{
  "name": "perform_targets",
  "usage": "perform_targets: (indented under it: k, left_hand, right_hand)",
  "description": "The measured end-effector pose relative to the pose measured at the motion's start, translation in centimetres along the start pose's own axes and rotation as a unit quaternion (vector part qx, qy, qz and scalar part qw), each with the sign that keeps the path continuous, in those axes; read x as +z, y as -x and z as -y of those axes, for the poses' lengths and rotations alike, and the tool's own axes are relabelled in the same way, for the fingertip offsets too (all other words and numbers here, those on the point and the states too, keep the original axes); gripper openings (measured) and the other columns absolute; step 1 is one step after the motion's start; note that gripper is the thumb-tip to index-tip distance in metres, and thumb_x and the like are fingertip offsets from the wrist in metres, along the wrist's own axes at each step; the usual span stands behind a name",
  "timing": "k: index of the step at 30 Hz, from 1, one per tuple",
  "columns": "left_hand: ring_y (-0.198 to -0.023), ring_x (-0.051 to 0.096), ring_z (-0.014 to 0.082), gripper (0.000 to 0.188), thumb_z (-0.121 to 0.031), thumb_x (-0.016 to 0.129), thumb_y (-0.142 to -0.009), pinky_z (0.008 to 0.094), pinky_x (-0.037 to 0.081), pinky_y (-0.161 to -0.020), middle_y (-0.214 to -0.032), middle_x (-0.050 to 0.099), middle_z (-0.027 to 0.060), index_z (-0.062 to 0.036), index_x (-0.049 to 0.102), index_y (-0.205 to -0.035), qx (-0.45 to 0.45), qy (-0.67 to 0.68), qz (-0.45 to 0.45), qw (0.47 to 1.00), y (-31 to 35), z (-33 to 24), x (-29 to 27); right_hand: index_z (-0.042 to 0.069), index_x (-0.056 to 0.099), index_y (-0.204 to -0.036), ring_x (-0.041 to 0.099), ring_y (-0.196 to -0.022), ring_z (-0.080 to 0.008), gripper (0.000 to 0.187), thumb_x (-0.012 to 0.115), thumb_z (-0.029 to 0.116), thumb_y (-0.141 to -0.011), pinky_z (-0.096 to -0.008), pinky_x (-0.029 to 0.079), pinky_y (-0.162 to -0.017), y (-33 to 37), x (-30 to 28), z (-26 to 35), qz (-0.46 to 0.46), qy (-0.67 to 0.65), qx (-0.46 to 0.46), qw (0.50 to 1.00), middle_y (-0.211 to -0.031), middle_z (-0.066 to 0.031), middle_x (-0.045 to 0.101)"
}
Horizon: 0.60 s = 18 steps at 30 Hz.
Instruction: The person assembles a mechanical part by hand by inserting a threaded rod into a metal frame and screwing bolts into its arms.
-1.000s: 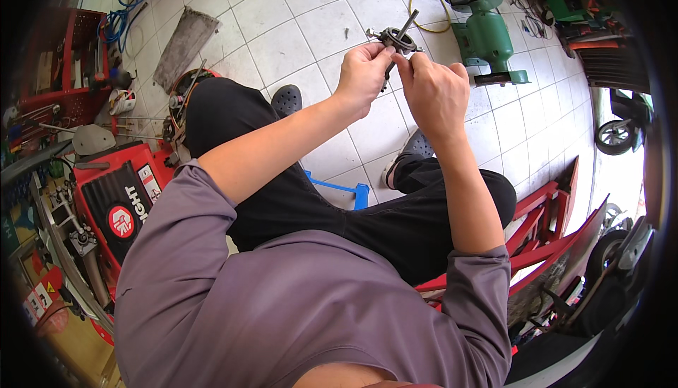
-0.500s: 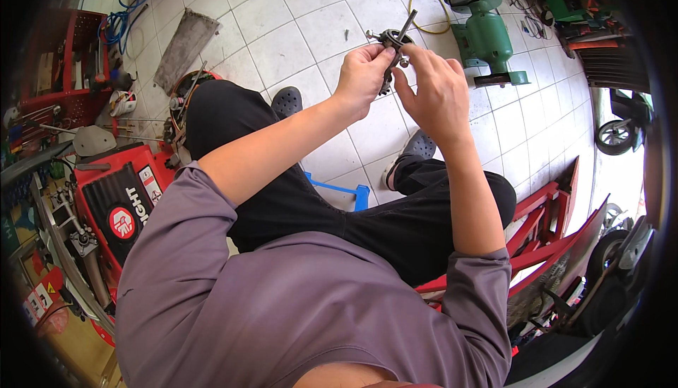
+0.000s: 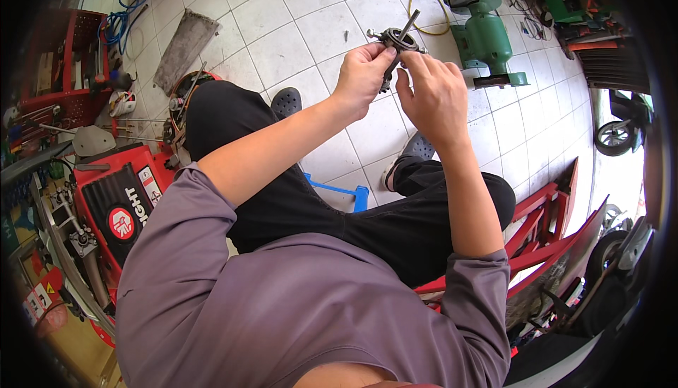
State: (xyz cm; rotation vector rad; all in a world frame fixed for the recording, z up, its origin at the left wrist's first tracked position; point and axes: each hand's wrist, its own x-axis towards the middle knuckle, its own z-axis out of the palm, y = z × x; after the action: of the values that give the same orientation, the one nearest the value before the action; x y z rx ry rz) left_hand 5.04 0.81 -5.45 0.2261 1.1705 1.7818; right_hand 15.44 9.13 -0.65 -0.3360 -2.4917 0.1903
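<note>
Evidently pinched between the left hand's [image 3: 361, 77] thumb and fingers, the dark metal ring-shaped part with a straight rod [image 3: 402, 37] slants up-right, left of the right hand [image 3: 436, 91]. That hand's thumb and index are slightly parted, any grip unclear; its index has dropped lower than half a second ago.

Left hand [image 3: 361, 81]: pinched a dark metal tool [image 3: 390, 37].
Right hand [image 3: 436, 93]: curled beside it.
Tiled floor [image 3: 318, 31]: carried a green machine [image 3: 489, 40].
</note>
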Motion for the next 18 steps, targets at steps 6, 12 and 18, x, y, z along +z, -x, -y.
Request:
perform_targets:
  k: [6,12,18]
  left_hand:
    - [-0.069,0.052,0.0034,0.017,-0.015,0.056,-0.094,0.0189,0.042,-0.063,-0.082,0.064,0.0002,-0.0003,0.066,-0.096,-0.002,0.001,-0.016,1.000,-0.1,0.0,-0.1]
    - [-0.069,0.053,0.0037,0.017,-0.015,0.057,-0.094,0.0181,0.043,-0.062,-0.082,0.064,0.0004,-0.0005,0.066,-0.096,-0.006,0.023,-0.010,1.000,0.2,-0.5,0.4]
    - [-0.069,0.054,0.0037,0.016,-0.015,0.056,-0.094,0.0182,0.043,-0.063,-0.082,0.065,0.0006,-0.0012,0.066,-0.097,-0.020,-0.003,-0.005,1.000,0.2,-0.6,-0.1]
  right_hand:
    - [0.009,0.049,-0.079,0.058,-0.054,-0.0197,0.020,0.066,0.020,-0.083,-0.0328,0.039,-0.058,0.3,-0.8,1.0,0.103,0.077,0.082,0.988,-0.061,-0.0028,0.058]
    - [0.009,0.050,-0.082,0.058,-0.053,-0.0186,0.022,0.066,0.023,-0.084,-0.0332,0.039,-0.060,0.1,-0.4,0.2,0.031,-0.001,0.011,0.999,-0.059,-0.0029,0.057]
    - [0.009,0.050,-0.083,0.058,-0.056,-0.0195,0.017,0.065,0.017,-0.083,-0.0319,0.040,-0.061,-0.3,-1.2,1.0,0.045,0.039,0.043,0.997,-0.064,-0.0027,0.058]
